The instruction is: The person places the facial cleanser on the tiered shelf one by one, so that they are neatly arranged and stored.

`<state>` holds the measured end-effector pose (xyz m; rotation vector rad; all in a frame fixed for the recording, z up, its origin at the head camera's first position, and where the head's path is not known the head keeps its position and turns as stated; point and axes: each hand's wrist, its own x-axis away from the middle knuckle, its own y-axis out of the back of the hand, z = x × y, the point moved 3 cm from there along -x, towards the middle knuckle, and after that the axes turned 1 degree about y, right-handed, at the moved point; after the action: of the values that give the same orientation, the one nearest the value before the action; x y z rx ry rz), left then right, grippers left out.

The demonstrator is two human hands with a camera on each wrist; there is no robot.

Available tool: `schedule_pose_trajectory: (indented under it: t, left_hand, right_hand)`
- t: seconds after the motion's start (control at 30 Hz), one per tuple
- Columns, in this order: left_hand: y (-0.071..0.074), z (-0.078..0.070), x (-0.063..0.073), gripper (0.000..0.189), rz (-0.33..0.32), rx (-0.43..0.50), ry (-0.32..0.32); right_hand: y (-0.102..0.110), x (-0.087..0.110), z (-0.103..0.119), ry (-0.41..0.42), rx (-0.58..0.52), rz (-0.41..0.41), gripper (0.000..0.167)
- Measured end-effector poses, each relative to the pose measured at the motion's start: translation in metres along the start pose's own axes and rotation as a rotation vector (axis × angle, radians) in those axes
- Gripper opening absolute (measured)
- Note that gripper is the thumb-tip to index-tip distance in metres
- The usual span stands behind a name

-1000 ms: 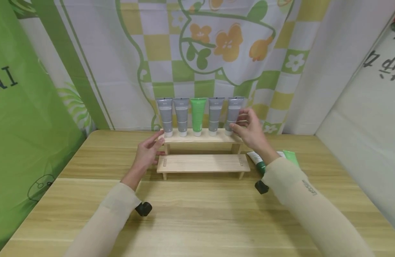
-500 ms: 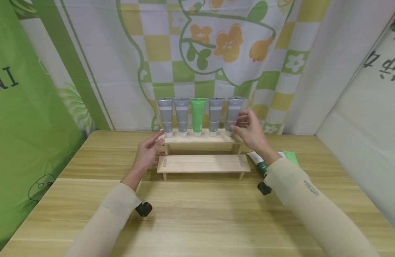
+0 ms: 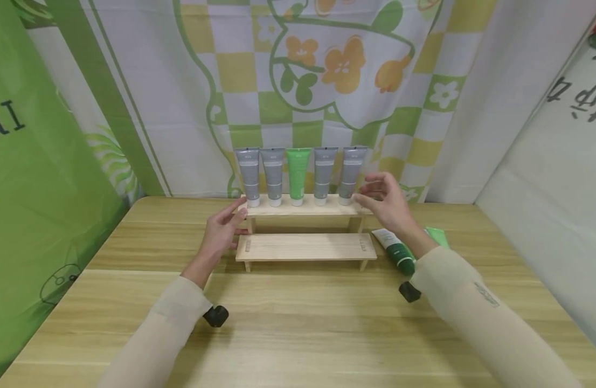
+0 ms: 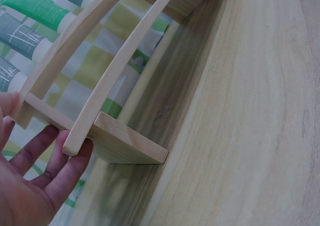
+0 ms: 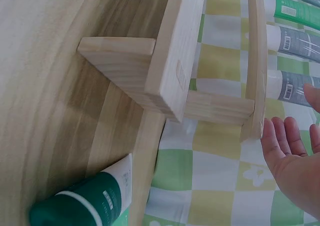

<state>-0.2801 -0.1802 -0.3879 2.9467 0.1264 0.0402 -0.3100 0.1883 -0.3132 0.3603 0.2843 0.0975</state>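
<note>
Head view: a two-step wooden shelf (image 3: 306,247) stands on the table (image 3: 298,328), and five tubes stand upright on its upper board, white caps down. The green tube (image 3: 298,172) is in the middle, with two grey tubes on each side. The left hand (image 3: 219,233) grips the left end of the shelf. The right hand (image 3: 387,202) is just beside the rightmost grey tube (image 3: 351,172), fingers relaxed and holding nothing; whether the thumb touches the cap, I cannot tell. Near the shelf's right end a white tube with a dark green cap (image 3: 397,252) lies on the table, and a light green tube (image 3: 437,236) lies partly behind the right arm. A patterned curtain (image 3: 259,70) hangs behind.

Left wrist view: the thumb is at the end of the upper board (image 4: 75,43), while the fingers reach under it and touch the end of the lower board (image 4: 112,78).

Right wrist view: the right hand's fingers are spread and loosely bent by the upper board's end, clasping nothing.
</note>
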Motion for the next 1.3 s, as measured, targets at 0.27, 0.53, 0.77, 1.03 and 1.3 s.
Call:
schedule_pose_trajectory:
  t: [0.27,0.53,0.77,1.03,1.3]
  left_hand:
    - [0.002,-0.001,0.0,0.048,0.018,0.004,-0.02]
    - [0.006,0.0,0.001,0.05,0.024,0.011,-0.012]
    - [0.006,0.0,0.0,0.051,0.026,0.022,-0.011]
    - [0.003,0.001,0.0,0.051,0.021,0.026,-0.007]
    - [0.0,0.0,0.0,0.05,0.024,0.034,-0.023]
  right_hand:
    - [0.017,0.018,-0.003,-0.013,-0.103,-0.018,0.045]
    - [0.037,0.032,-0.012,-0.039,-0.191,-0.015,0.033]
    - [0.063,0.044,-0.028,-0.144,-0.186,0.031,0.036]
    - [0.104,0.063,-0.057,-0.268,-0.068,0.114,0.065]
    - [0.143,0.081,-0.088,-0.387,-0.006,0.121,0.081]
